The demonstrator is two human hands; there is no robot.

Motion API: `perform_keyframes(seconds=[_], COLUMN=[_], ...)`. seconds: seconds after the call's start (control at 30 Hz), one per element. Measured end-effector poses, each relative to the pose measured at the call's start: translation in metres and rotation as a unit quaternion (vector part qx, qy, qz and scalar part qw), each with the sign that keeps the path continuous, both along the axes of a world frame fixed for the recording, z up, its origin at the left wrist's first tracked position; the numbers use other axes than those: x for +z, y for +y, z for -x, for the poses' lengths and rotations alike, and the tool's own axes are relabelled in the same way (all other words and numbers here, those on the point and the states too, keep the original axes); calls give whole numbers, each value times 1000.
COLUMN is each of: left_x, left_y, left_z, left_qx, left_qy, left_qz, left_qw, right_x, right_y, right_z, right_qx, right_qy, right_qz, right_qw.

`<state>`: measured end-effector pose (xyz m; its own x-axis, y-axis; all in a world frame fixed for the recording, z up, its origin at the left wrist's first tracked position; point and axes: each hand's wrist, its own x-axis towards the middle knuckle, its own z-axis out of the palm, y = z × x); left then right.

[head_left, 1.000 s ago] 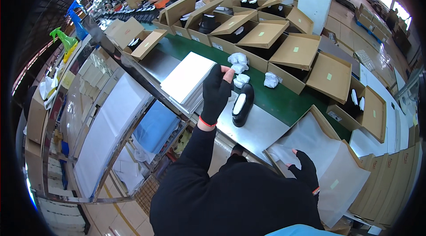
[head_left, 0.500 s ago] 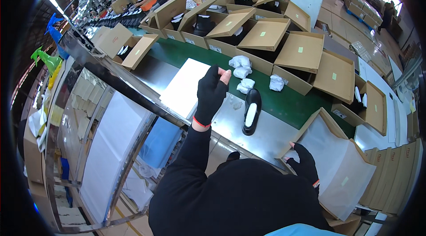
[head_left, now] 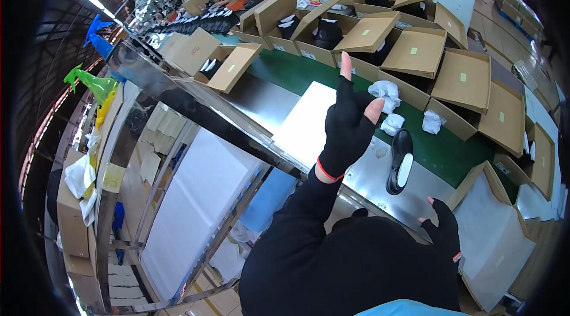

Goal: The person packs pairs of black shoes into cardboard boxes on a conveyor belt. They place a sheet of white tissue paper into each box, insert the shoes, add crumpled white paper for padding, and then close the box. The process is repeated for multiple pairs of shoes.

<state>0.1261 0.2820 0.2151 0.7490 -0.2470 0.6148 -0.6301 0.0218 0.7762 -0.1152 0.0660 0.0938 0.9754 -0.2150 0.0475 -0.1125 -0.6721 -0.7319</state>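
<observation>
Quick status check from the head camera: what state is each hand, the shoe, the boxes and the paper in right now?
Left hand: raised, empty, index finger extended.
Right hand: low by the near box, holding nothing visible.
Black shoe: lying on its side on the metal table, pale lining showing.
Near cardboard box: open, lined with white paper.
Boxes along the belt: open, flaps up.
Crumpled paper wads: loose on the green belt.
White sheet stack: flat.

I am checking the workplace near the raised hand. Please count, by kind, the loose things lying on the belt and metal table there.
Black shoe: 1
Crumpled white paper balls: 3
Stack of white sheets: 1
Total: 5
The left hand is raised above the sheets and holds nothing; the right hand rests at the edge of an open box.
</observation>
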Motion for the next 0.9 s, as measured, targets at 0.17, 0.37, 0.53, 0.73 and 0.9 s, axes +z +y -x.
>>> perform_keyframes(seconds=[0.17, 0.37, 0.53, 0.73, 0.9], left_x=[0, -2, 6, 4, -67], left_y=[9, 18, 24, 23, 13], left_z=[-5, 6, 14, 14, -49], left_qx=[-5, -68, -50, -33, 95], left_qy=[-44, -34, -73, -123, -111], left_qz=[11, 48, 3, -7, -77], left_qw=[999, 996, 996, 992, 986], right_x=[1, -2, -1, -12, -44], right_y=[13, 23, 28, 26, 4], right_z=[-5, -7, -9, -11, -16], right_qx=[-8, -10, 2, 16, -90], right_qy=[1, 9, 12, -1, 68], right_qz=[1, 1, 8, 21, -20], right_qw=[1000, 1000, 1000, 1000, 993])
